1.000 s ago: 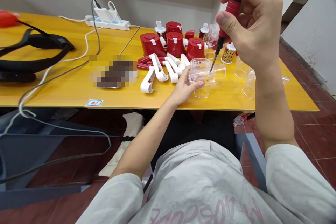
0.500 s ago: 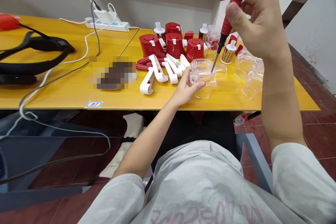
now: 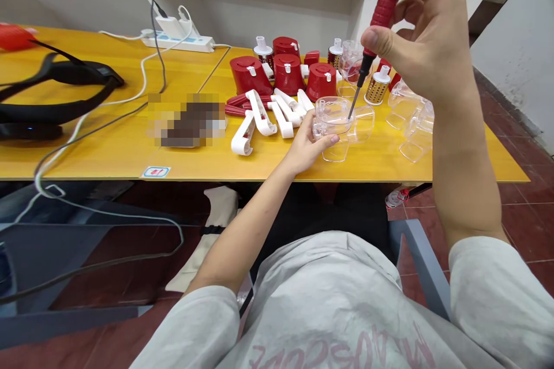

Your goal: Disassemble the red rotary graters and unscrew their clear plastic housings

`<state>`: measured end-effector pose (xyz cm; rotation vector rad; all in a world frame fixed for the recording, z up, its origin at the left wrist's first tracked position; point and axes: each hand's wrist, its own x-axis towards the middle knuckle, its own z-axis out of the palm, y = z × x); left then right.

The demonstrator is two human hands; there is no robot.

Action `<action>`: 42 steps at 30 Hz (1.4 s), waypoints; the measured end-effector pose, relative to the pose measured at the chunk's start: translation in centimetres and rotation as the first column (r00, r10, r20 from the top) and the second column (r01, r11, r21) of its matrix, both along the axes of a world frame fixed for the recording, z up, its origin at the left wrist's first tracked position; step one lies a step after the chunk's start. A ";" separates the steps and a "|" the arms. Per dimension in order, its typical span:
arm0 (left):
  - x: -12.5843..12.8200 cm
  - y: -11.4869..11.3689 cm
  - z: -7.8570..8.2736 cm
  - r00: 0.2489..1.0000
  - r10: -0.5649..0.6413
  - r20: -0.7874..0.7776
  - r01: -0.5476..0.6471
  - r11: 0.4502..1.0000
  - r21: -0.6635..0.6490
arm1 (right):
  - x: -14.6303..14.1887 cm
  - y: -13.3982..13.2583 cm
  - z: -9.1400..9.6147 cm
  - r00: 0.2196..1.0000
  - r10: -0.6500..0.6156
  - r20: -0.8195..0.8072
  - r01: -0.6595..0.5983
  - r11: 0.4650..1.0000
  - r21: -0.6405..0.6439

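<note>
My left hand (image 3: pixel 309 147) grips the near left side of a clear plastic housing (image 3: pixel 361 125) at the table's front part. In my right hand (image 3: pixel 422 29), raised high, is a screwdriver (image 3: pixel 383 10) with a red and black handle, held between thumb and fingers. Its shaft slants down to the left, and the tip meets the rim of the clear housing. Whether a screw sits under the tip is too small to tell. White curved handles (image 3: pixel 259 114) lie left of the housing, and red cups (image 3: pixel 288 73) stand behind it.
Perforated metal drums with white ends (image 3: pixel 377 85) and more clear housings (image 3: pixel 415 121) lie to the right. A power strip (image 3: pixel 179 40) with trailing cables is at the back left, near a black headset (image 3: pixel 60 72). A blurred-out dark object (image 3: pixel 190 124) lies left of the handles.
My right hand has shifted slightly and its grip on the screwdriver's handle has changed, with the fingers more spread. The tip and my left hand stay in place.
</note>
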<state>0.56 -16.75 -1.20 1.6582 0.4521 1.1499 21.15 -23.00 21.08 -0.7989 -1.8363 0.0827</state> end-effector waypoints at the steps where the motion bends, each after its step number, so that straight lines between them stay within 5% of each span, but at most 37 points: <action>1: 0.0 0.0 0.0 1.000 -0.002 0.002 0.002 1.000 -0.001 | -0.1 0.0 -0.1 1.000 -0.008 -0.021 0.008 1.000 0.000; 6: 0.1 -0.2 0.3 1.000 -0.016 0.016 0.016 1.000 -0.007 | -0.2 0.0 -0.4 0.955 0.257 -0.145 -0.276 0.954 -0.122; 11: 0.1 0.1 -0.1 0.999 -0.018 0.051 0.018 1.000 -0.001 | -0.4 0.3 -0.8 0.999 0.041 -0.033 -0.042 0.998 -0.043; 17: 0.0 0.6 -0.6 0.996 -0.061 0.061 0.058 0.997 0.042 | -0.6 0.0 -1.0 0.953 0.256 -0.163 -0.276 0.954 -0.116; 22: 0.2 0.6 -0.7 0.994 -0.048 0.102 0.045 0.999 0.031 | -1.1 -0.2 -1.4 0.998 -0.014 -0.057 0.016 0.999 0.039; 27: 0.0 0.5 -0.5 0.995 -0.063 0.081 0.060 0.998 0.037 | -0.8 -0.1 -1.5 0.947 0.246 -0.205 -0.269 0.959 -0.091; 33: 0.0 0.4 -0.4 0.997 -0.041 0.066 0.038 0.999 0.038 | -0.9 0.1 -1.8 0.992 -0.005 -0.130 0.007 1.000 0.020; 38: 0.0 0.5 -0.5 0.998 -0.032 0.054 0.030 0.999 0.043 | -1.2 0.2 -2.4 0.933 0.254 -0.253 -0.273 0.961 -0.042; 42: -0.1 0.3 -0.5 0.999 -0.021 0.034 0.020 0.999 0.030 | -1.2 0.8 -2.4 0.969 0.168 -0.182 -0.150 0.983 0.106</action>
